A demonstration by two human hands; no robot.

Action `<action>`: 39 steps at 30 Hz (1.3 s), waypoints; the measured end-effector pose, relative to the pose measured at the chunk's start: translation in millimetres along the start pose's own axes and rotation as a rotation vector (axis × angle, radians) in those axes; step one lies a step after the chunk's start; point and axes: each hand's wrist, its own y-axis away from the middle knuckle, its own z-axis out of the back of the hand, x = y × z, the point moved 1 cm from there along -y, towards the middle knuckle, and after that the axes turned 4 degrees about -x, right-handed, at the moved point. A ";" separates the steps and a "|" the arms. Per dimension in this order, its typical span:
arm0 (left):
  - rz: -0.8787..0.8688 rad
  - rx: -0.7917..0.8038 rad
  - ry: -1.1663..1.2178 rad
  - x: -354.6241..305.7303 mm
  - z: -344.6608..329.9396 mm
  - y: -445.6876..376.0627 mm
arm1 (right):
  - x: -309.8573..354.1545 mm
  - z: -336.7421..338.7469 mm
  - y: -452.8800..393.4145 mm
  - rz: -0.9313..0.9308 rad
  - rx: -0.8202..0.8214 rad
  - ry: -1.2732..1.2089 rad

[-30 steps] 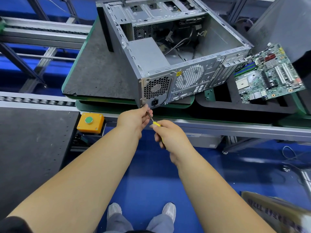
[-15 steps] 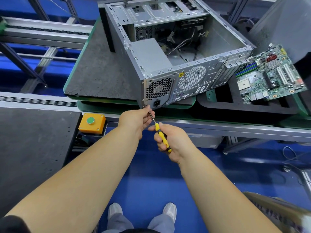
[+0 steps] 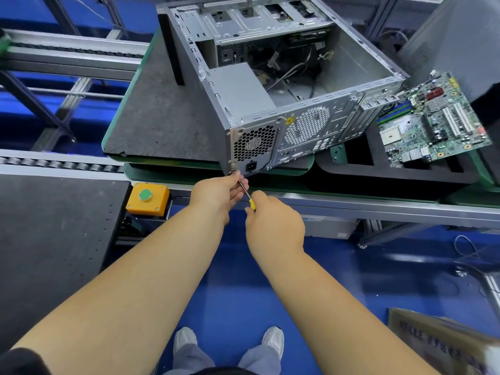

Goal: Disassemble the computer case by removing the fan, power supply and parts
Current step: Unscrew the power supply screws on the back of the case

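An open grey computer case (image 3: 351, 77) lies on its side on a green-edged pallet (image 3: 151, 117). Its power supply (image 3: 243, 90) fills the near left corner, with a honeycomb vent and socket facing me. Loose cables lie inside the case. A yellow-handled screwdriver (image 3: 250, 200) points up at the power supply's lower left corner. My right hand (image 3: 273, 223) grips its handle. My left hand (image 3: 219, 193) pinches the metal shaft near the tip, right at the case's bottom edge. The tip itself is hidden by my fingers.
A green motherboard (image 3: 433, 120) rests on a black foam tray (image 3: 378, 169) to the right. An orange box with a green button (image 3: 147, 198) sits on the conveyor rail at left. A dark work surface (image 3: 54, 239) is at lower left, a cardboard box (image 3: 446, 345) at lower right.
My right hand has turned on the screwdriver handle, showing more yellow half a second ago and less now. Both hands stay at the power supply's lower corner. The view shifted slightly.
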 end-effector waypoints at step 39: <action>-0.036 0.010 0.016 3.9 5.3 -2.0 | 1.6 0.4 5.0 0.020 -0.045 0.074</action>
